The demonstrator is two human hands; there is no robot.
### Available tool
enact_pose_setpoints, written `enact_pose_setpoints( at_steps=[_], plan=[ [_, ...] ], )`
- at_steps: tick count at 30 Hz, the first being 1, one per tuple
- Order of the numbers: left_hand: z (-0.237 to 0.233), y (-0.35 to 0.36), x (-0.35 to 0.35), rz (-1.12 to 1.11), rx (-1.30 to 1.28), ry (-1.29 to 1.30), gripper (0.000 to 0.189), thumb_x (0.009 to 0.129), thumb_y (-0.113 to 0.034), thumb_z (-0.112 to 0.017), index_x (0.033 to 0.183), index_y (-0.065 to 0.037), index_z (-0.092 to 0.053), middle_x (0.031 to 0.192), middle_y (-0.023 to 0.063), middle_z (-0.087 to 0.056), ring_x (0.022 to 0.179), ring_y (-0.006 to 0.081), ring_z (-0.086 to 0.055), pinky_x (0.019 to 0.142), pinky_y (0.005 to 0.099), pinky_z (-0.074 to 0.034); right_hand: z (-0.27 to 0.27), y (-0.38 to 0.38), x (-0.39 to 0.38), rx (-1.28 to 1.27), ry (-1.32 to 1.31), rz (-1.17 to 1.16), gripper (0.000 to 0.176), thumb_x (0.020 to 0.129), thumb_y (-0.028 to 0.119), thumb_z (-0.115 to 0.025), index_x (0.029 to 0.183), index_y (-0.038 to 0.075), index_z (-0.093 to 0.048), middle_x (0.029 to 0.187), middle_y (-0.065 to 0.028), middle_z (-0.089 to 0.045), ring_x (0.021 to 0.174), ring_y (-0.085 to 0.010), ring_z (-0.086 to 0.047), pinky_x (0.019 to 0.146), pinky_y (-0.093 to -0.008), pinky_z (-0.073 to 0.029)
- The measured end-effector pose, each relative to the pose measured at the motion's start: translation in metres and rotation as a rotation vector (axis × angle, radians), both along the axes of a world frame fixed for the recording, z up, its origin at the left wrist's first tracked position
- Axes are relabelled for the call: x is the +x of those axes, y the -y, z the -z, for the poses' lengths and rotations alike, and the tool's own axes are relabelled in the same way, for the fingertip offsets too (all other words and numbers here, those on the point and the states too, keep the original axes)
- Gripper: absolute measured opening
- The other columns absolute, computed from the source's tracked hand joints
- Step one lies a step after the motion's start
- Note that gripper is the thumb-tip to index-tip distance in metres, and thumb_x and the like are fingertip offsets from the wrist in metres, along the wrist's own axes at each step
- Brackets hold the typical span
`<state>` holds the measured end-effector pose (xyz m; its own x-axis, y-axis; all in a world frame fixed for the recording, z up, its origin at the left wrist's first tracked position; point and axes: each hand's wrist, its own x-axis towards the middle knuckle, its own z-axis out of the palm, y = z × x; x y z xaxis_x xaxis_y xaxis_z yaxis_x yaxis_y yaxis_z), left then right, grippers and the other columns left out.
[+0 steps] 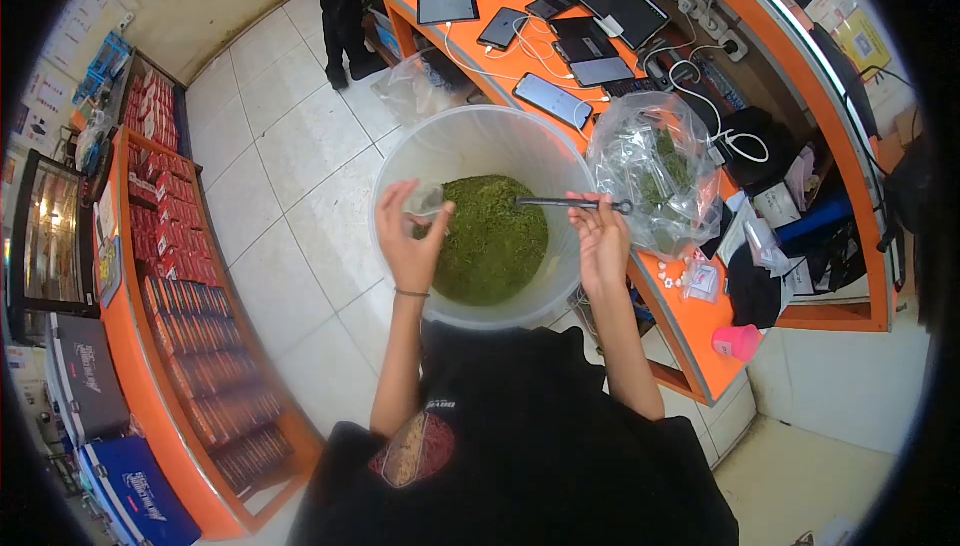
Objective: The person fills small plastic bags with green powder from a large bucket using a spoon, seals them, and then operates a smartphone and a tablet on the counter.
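A big translucent round tub [400, 151] stands in front of me, with green shredded, leaf-like material [490, 256] lying at its bottom. Over the tub's left side, my left hand [412, 241] curls its thumb and fingers around a small clear plastic piece [425, 202]; whether it is a bag or a cup is hard to see. My right hand [603, 241], at the right rim, grips the handle of a long dark spoon [560, 202]. The spoon reaches level over the green material, and its tip blends into it.
Right of the tub, an orange counter [660, 296] carries a clear plastic bag [655, 176] with green material, several phones and tablets with cables, and a pink cup [737, 343]. A shelf of boxes [210, 346] stands left. Another person's legs [340, 16] show at the back.
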<state>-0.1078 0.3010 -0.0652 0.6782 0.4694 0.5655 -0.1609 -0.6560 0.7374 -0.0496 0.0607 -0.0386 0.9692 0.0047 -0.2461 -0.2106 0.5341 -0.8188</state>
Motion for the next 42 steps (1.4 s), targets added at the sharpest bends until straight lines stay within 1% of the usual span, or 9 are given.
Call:
enact_pose_setpoints(
  at_steps=[4, 13, 20, 24, 27, 30, 34, 38, 42],
  plan=[
    [-0.009, 0.018, -0.005, 0.167, -0.032, -0.32, 0.062, 0.072, -0.027, -0.085, 0.126, -0.008, -0.059, 0.114, 0.0111, -0.065, 0.081, 0.0203, -0.064, 0.069, 0.0289, -0.054, -0.027, -0.015, -0.018, -0.073, 0.264, 0.082, 0.036, 0.104, 0.028, -0.042, 0.104, -0.005, -0.055, 0.107, -0.0221, -0.065, 0.083, -0.0182, -0.064, 0.076, -0.029, -0.051],
    [-0.01, 0.015, -0.006, 0.181, -0.065, -0.369, 0.088, 0.068, -0.028, -0.086, 0.141, -0.012, -0.038, 0.112, 0.0119, -0.065, 0.091, 0.0285, -0.068, 0.075, 0.0365, -0.057, -0.016, -0.05, -0.064, -0.572, 0.915, -0.082, 0.013, 0.097, 0.003, -0.053, 0.107, -0.004, -0.058, 0.113, -0.0205, -0.065, 0.089, -0.0228, -0.066, 0.077, -0.0304, -0.053],
    [-0.009, 0.016, -0.007, 0.213, -0.07, -0.332, 0.09, 0.068, -0.022, -0.086, 0.142, -0.013, -0.034, 0.112, 0.0116, -0.065, 0.09, 0.0278, -0.069, 0.073, 0.0363, -0.056, -0.027, -0.046, -0.067, -0.732, 1.219, -0.167, 0.016, 0.093, 0.004, -0.059, 0.108, -0.002, -0.059, 0.114, -0.0195, -0.066, 0.093, -0.0323, -0.067, 0.075, -0.036, -0.054],
    [-0.015, 0.018, -0.009, 0.213, -0.106, -0.347, 0.089, 0.068, -0.02, -0.086, 0.142, -0.013, -0.035, 0.113, 0.0116, -0.065, 0.093, 0.0273, -0.068, 0.075, 0.0364, -0.056, -0.02, -0.04, -0.059, -0.711, 1.212, -0.05, 0.016, 0.092, 0.003, -0.06, 0.107, -0.002, -0.059, 0.108, -0.0197, -0.066, 0.091, -0.0363, -0.066, 0.077, -0.0397, -0.054],
    [-0.017, 0.019, -0.014, 0.226, -0.153, -0.149, 0.086, 0.069, -0.02, -0.085, 0.14, -0.013, -0.038, 0.114, 0.0111, -0.065, 0.093, 0.0261, -0.067, 0.075, 0.0352, -0.055, -0.009, -0.026, -0.045, -1.216, 0.67, -0.439, 0.022, 0.096, 0.013, -0.054, 0.106, -0.007, -0.058, 0.097, -0.0257, -0.062, 0.086, -0.0434, -0.061, 0.078, -0.0439, -0.049],
    [-0.023, 0.022, -0.018, 0.232, 0.005, -0.194, 0.079, 0.07, -0.021, -0.084, 0.137, -0.012, -0.044, 0.113, 0.0105, -0.065, 0.09, 0.0253, -0.067, 0.075, 0.0344, -0.055, 0.013, -0.015, -0.029, -1.15, 0.48, -0.554, 0.025, 0.097, 0.017, -0.053, 0.101, -0.006, -0.059, 0.098, -0.0271, -0.062, 0.088, -0.0448, -0.06, 0.077, -0.0446, -0.048],
    [-0.027, 0.036, -0.027, 0.21, 0.071, -0.208, 0.078, 0.067, -0.017, -0.086, 0.135, -0.011, -0.046, 0.109, 0.0084, -0.063, 0.079, 0.0216, -0.064, 0.069, 0.0324, -0.053, -0.006, -0.035, -0.029, -0.732, 0.316, -0.483, 0.017, 0.092, 0.015, -0.062, 0.097, 0.0, -0.064, 0.076, -0.0127, -0.056, 0.072, -0.0247, -0.06, 0.068, -0.037, -0.048],
    [-0.023, 0.042, -0.028, 0.303, 0.123, -0.234, 0.083, 0.065, -0.017, -0.087, 0.136, -0.014, -0.045, 0.103, 0.0069, -0.06, 0.08, 0.0225, -0.062, 0.068, 0.0337, -0.053, 0.022, -0.048, -0.022, -0.928, 0.55, -0.444, 0.013, 0.087, 0.013, -0.067, 0.093, 0.001, -0.066, 0.074, -0.0054, -0.051, 0.067, -0.0133, -0.052, 0.063, -0.03, -0.044],
    [-0.017, 0.026, -0.028, 0.434, 0.169, -0.232, 0.048, 0.073, -0.014, -0.081, 0.117, -0.007, -0.063, 0.109, 0.0111, -0.065, 0.09, 0.0233, -0.065, 0.073, 0.0324, -0.054, 0.032, -0.043, -0.016, -0.754, 0.62, -0.451, 0.012, 0.086, 0.012, -0.068, 0.09, 0.001, -0.067, 0.077, -0.0034, -0.051, 0.065, -0.0111, -0.048, 0.06, -0.026, -0.039]
  ],
)
